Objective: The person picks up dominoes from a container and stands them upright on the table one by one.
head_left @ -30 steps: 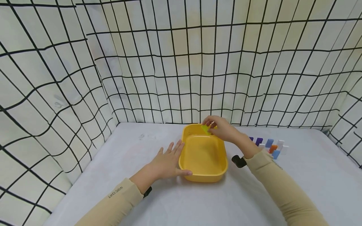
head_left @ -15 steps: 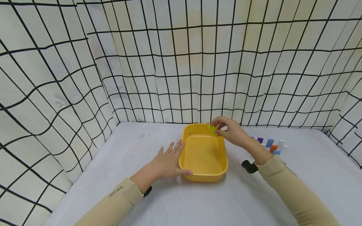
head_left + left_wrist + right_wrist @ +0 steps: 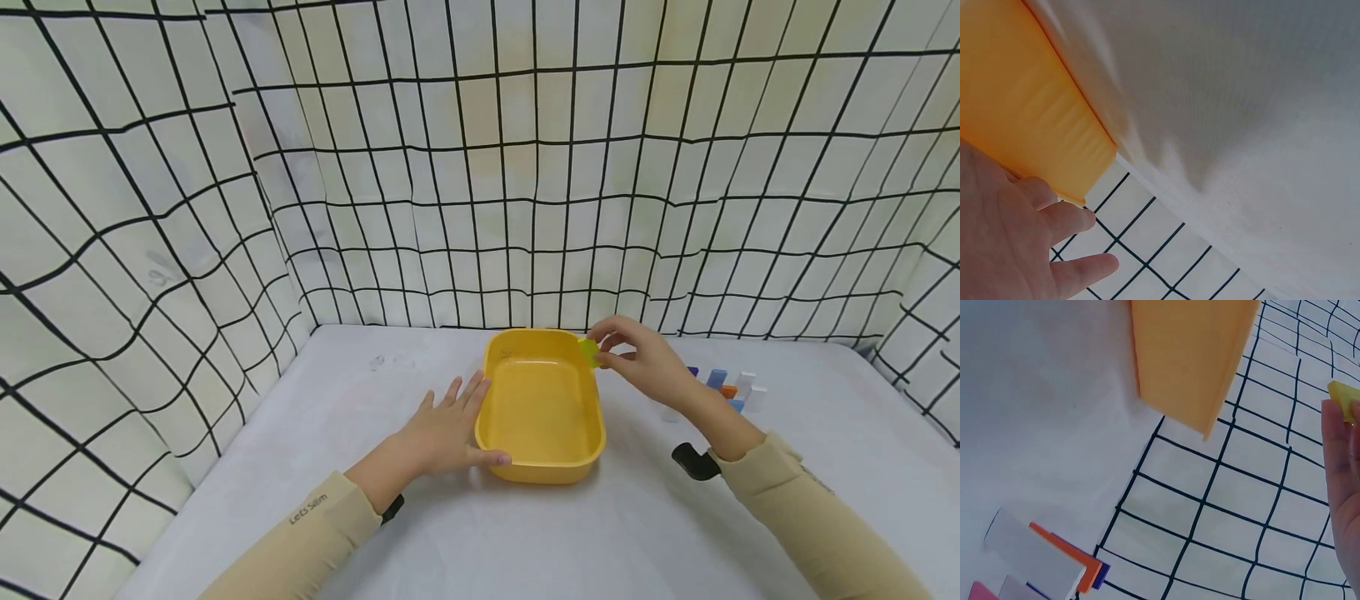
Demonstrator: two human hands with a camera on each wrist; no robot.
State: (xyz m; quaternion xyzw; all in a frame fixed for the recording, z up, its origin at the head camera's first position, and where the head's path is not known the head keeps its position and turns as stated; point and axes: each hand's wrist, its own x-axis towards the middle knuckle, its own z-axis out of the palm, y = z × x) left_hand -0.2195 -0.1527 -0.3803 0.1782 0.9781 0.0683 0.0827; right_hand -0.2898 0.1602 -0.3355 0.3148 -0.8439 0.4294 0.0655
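Observation:
A yellow plastic tub stands on the white cloth, and its inside floor shows bare. My left hand rests along its left side with fingers spread and straight, the thumb over the near left corner. In the left wrist view those fingers lie beside the tub's rim. My right hand pinches a small lime-green block between thumb and fingertips. The block overlaps the tub's far right rim in the head view. In the right wrist view the hand and the block appear at the right edge.
Several upright domino-like blocks stand right of the tub, partly behind my right forearm: a blue block, an orange block and a clear-white block. A black grid net before white sheeting encloses the table's back and sides.
My right hand has moved right with the green block, from over the tub's far end to its far right rim. My left hand has stayed in place.

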